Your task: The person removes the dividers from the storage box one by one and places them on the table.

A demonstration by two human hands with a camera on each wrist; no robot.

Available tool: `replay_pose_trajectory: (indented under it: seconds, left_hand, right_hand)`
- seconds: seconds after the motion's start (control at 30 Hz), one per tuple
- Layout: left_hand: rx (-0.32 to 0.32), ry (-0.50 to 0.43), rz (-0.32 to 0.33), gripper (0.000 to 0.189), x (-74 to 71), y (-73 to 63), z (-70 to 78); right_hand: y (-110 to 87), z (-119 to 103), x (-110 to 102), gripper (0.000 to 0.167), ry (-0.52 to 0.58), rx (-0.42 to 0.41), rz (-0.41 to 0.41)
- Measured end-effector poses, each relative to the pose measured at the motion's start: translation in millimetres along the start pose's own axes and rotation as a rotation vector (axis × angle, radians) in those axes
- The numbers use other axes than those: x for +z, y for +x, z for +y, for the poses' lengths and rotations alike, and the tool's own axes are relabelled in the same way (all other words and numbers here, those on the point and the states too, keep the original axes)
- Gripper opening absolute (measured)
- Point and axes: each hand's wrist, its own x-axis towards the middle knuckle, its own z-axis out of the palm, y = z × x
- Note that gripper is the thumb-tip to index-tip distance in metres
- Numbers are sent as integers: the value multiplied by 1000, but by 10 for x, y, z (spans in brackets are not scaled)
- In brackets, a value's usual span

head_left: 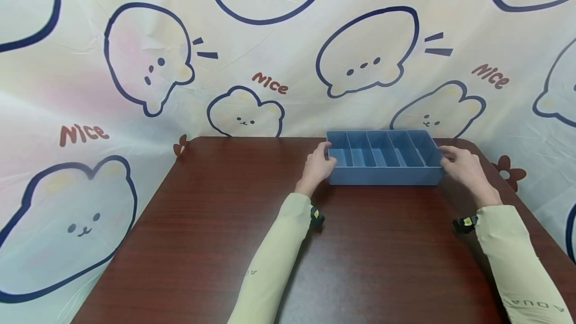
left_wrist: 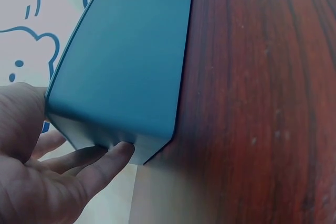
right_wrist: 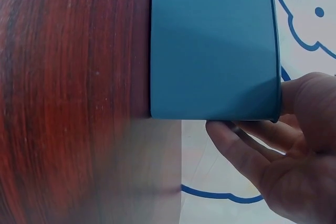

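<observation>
A blue storage box [head_left: 384, 176] with several compartments stands at the far side of the brown table, its long wall facing me. At its left end, my left hand [head_left: 318, 166] holds it. In the left wrist view, the left hand's fingertips [left_wrist: 123, 149] press the end wall while the thumb sits by the upper rim. My right hand [head_left: 465, 168] grips the opposite end. The right wrist view shows the right fingers [right_wrist: 231, 139] against that end, the thumb near the top edge. Inside, the compartments that show hold nothing. Part of each thumb is hidden.
The brown wooden table [head_left: 234, 229] reaches to a pale curtain [head_left: 297, 54] printed with cartoon bears and the word Nice. Its back edge lies close behind the box. Dark wrist cameras [head_left: 317, 218] are strapped at both sleeve cuffs.
</observation>
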Motion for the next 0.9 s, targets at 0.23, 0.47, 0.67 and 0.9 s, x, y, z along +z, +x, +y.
replay_pose_trajectory:
  seconds: [0.23, 0.47, 0.67, 0.9]
  left_hand:
    - [-3, -17, -5, 53, -17, 8, -14]
    - [-12, -29, -9, 53, -52, 1, -16]
    - [-4, -17, 0, 53, -68, 15, -56]
    - [22, -17, 8, 54, -74, 38, -111]
  right_hand:
    - [0, -14, 4, 49, 2, -7, 1]
    - [-5, -49, -3, 48, 7, -7, -14]
    - [-21, -78, 4, 48, 15, -27, -9]
    - [-39, -77, 27, 49, 26, -48, -3]
